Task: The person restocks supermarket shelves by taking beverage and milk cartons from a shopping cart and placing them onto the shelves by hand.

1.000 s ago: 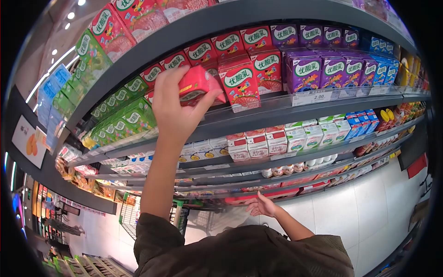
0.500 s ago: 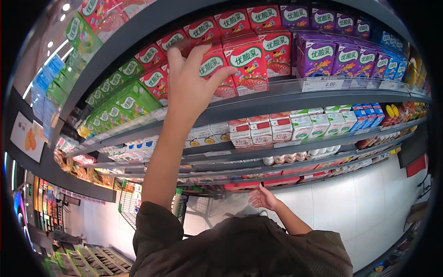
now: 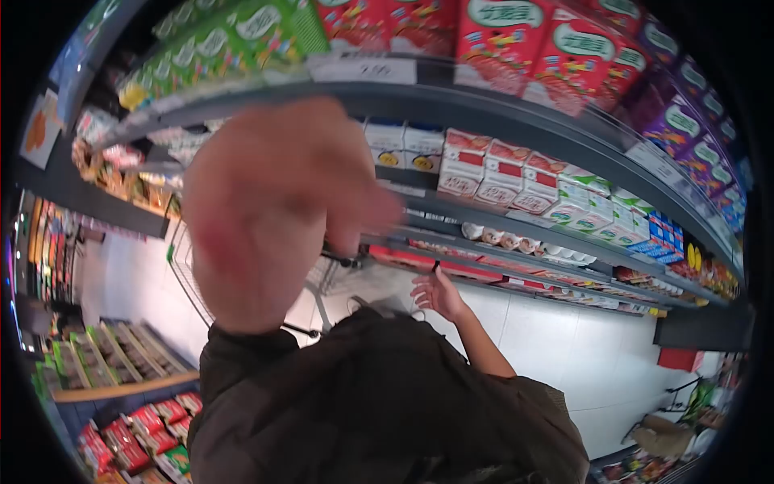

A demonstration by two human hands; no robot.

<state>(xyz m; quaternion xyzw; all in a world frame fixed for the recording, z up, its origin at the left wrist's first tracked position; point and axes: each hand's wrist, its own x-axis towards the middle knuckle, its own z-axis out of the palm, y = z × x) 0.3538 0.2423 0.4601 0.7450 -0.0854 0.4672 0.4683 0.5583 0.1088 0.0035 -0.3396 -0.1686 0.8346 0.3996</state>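
Note:
My left hand [image 3: 274,185] is raised close to the camera, large and smeared by motion. Its fingers look bent, but the blur hides whether anything is in them. Behind and above it, red drink cartons [image 3: 504,40] and green cartons [image 3: 270,36] line the upper shelf. The hand appears in front of the shelf edge, apart from the cartons. Lower down, my right hand [image 3: 439,296] hangs in front of my body near the lower shelves, its fingers loosely spread. A small dark item [image 3: 437,265] shows at its fingertips, too small to name.
Purple cartons [image 3: 681,121] stand at the right on the upper shelf. White and red boxes [image 3: 463,173] fill the shelf below. A wire shopping cart [image 3: 189,278] stands at left on the pale floor [image 3: 556,347]. Red packages [image 3: 129,444] lie in a display at lower left.
My left hand has come away from the red cartons and back close to the camera. The view has tilted and shifted, so the upper shelf sits higher. My right hand stays low with fingers spread.

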